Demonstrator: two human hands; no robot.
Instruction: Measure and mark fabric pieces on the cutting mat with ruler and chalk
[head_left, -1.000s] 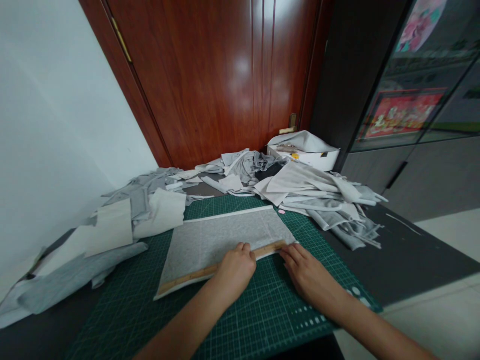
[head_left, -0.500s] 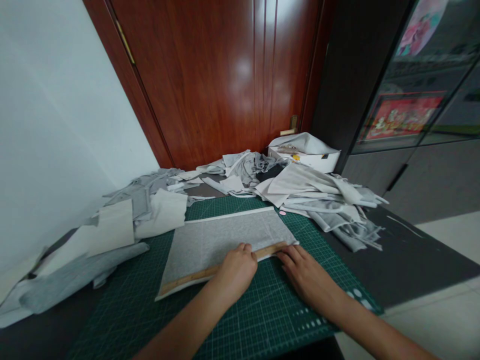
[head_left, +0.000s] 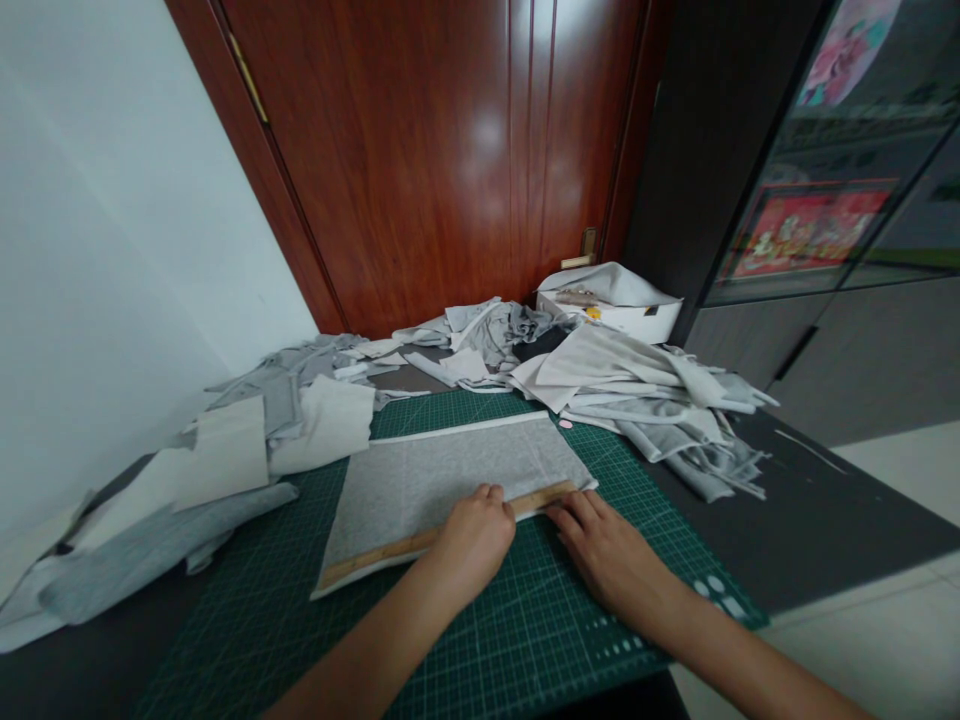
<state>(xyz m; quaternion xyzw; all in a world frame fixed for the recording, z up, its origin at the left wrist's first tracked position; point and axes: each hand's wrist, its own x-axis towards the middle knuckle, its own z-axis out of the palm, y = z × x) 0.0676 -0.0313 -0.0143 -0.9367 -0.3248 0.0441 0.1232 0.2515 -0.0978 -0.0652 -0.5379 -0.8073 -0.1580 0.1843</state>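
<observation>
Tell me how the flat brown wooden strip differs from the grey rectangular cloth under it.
The flat brown wooden strip is long and narrow; the grey rectangular cloth is broader. The strip is brown, while the cloth is grey with a white far edge. The strip lies on top; the cloth is underneath. Both lie over the green gridded mat.

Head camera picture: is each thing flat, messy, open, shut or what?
Gray cloth: spread out on the mat.
Wooden strip: lying along the cloth's near edge.
Left hand: curled over the strip.
Right hand: fingers at the cloth's near edge.
Green mat: flat, partly covered.
Right-hand fabric pile: loosely stacked.
Left-hand fabric: messy heap.
Door: looks shut.
</observation>
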